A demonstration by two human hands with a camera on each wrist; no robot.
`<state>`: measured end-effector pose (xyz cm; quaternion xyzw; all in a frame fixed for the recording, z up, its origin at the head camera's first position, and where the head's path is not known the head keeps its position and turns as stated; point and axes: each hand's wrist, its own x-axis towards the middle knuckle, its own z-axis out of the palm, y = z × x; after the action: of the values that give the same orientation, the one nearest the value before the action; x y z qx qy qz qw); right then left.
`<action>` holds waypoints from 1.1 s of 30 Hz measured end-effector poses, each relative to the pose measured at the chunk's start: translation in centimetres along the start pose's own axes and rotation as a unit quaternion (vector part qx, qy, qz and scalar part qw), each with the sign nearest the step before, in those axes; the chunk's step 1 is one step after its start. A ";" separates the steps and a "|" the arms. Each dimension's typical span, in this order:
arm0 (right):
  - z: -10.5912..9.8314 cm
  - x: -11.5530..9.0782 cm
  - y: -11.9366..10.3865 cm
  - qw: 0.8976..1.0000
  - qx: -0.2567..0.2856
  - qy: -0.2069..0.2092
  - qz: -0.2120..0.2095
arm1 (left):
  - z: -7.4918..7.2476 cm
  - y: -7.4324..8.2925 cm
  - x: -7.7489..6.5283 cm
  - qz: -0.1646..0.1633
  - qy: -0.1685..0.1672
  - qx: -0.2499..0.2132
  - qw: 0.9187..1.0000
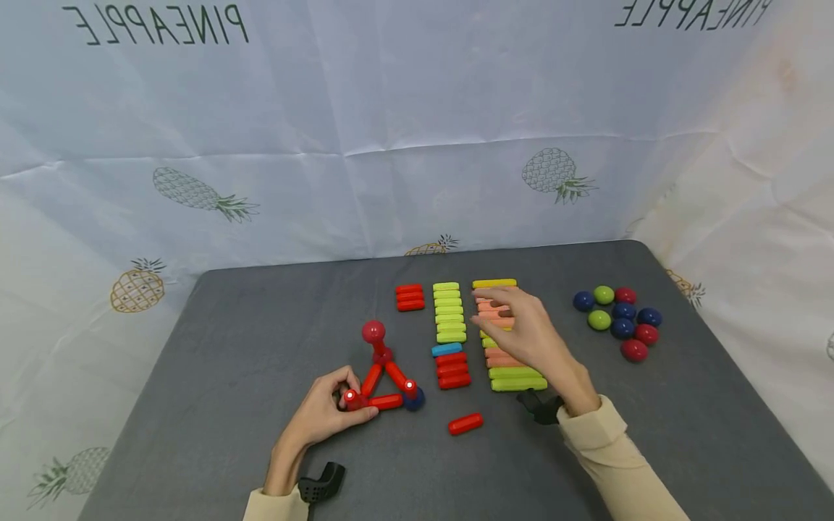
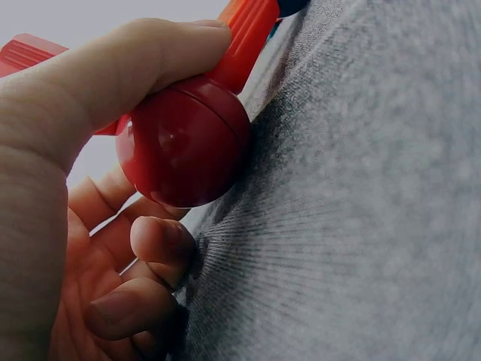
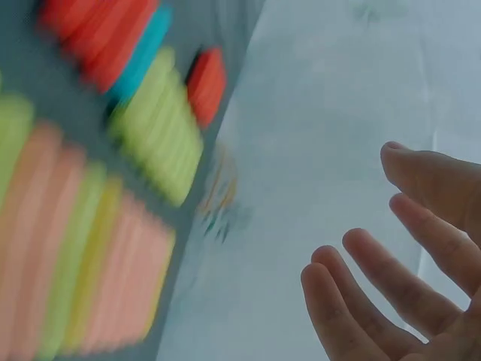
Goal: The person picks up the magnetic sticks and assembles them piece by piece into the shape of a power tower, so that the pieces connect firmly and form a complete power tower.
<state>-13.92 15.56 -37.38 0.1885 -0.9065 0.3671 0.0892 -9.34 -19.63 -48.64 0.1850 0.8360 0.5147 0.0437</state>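
My left hand [image 1: 321, 409] grips the near-left corner of a triangular frame of red toy rods [image 1: 386, 401] and balls. In the left wrist view, the thumb presses on the red corner ball [image 2: 184, 147] and the rod beside it, with the other fingers curled below. A dark blue ball [image 1: 415, 400] forms the right corner, and a red ball [image 1: 373, 331] sits atop a rod at the far corner. My right hand [image 1: 526, 329] hovers with spread, relaxed fingers over the row of long rods [image 1: 515, 373]; nothing is between the fingers in the right wrist view.
Short lime rods [image 1: 448, 311] lie in a column, with a blue rod [image 1: 447, 349] and red rods [image 1: 453, 370] below it. More red rods [image 1: 410, 297] lie behind the frame. One loose red rod [image 1: 465, 424] lies in front. Several balls [image 1: 623, 311] cluster right.
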 end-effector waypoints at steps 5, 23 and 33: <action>-3.2 -2.4 3.7 0.997 -0.046 0.034 0.045 | 0.0 0.0 0.0 -0.002 0.000 0.003 1.000; -8.6 -10.9 13.5 0.962 -0.164 0.103 0.194 | -0.1 -0.2 -0.1 0.000 0.004 -0.001 1.000; -8.6 -11.0 14.9 0.955 -0.176 0.066 0.230 | 0.1 -0.1 -0.1 -0.006 0.003 -0.002 1.000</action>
<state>-9.78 34.46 -43.92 -0.0681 -0.9677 0.2240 0.0937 -9.30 -19.63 -48.79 0.1782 0.8364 0.5164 0.0443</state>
